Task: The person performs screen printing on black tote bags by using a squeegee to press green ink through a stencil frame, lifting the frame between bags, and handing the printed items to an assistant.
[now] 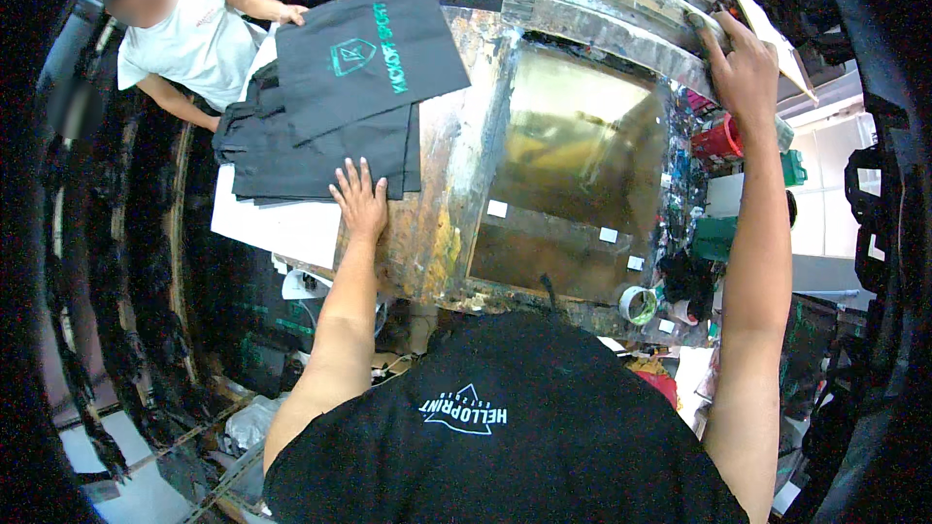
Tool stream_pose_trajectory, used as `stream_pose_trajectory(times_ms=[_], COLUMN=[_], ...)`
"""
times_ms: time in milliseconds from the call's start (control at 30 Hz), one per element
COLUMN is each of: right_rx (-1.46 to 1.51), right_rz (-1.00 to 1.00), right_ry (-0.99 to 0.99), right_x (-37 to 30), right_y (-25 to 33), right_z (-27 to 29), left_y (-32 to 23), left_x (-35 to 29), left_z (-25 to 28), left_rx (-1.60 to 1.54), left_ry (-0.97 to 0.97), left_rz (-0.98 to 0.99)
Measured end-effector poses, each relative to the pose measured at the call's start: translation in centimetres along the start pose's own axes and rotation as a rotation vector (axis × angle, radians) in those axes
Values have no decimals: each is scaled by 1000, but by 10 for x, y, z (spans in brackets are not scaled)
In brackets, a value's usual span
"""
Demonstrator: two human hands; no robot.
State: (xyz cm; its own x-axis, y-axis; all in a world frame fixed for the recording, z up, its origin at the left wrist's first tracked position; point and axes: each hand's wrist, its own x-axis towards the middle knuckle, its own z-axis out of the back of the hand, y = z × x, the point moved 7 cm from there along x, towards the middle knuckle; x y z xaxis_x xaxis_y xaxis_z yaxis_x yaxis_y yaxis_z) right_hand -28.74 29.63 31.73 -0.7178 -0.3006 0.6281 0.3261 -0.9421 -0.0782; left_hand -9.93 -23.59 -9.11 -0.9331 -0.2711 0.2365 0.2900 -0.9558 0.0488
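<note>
My left hand (pixel 361 196) lies flat with fingers spread at the near edge of a stack of black fabric bags (pixel 320 160), its fingertips touching them. At the far right, my right hand (pixel 746 68) grips the corner of a tilted-up printing screen frame (pixel 607 34), with the index finger along its edge; the other fingers are partly hidden. Below the frame is a glossy amber printing board (pixel 582 146) with small white tabs on it. A flat black bag with a green print (pixel 388 53) slants over the stack, held by a co-worker.
The co-worker (pixel 189 39) stands at the far left of the worn wooden table (pixel 437 165). A tape roll (pixel 638 305) sits at the board's near right corner. Beyond the right edge are a red container (pixel 716 141) and a green one (pixel 715 238). White sheeting (pixel 272 223) lies under the stack.
</note>
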Motion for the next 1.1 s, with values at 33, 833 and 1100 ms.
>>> stream_pose_trajectory(times_ms=[33,833,1100], right_rx=[-14,-89,241], right_rz=[-15,39,-33], right_ry=[37,-50,61], right_x=[1,-13,12], right_y=[2,8,8], right_z=[-1,6,12], left_y=[0,-265,-444], left_x=[-5,-39,-63], left_z=[0,43,55], left_rx=[-15,-313,-466], left_ry=[-23,456,376], left_rz=[34,-750,-1106])
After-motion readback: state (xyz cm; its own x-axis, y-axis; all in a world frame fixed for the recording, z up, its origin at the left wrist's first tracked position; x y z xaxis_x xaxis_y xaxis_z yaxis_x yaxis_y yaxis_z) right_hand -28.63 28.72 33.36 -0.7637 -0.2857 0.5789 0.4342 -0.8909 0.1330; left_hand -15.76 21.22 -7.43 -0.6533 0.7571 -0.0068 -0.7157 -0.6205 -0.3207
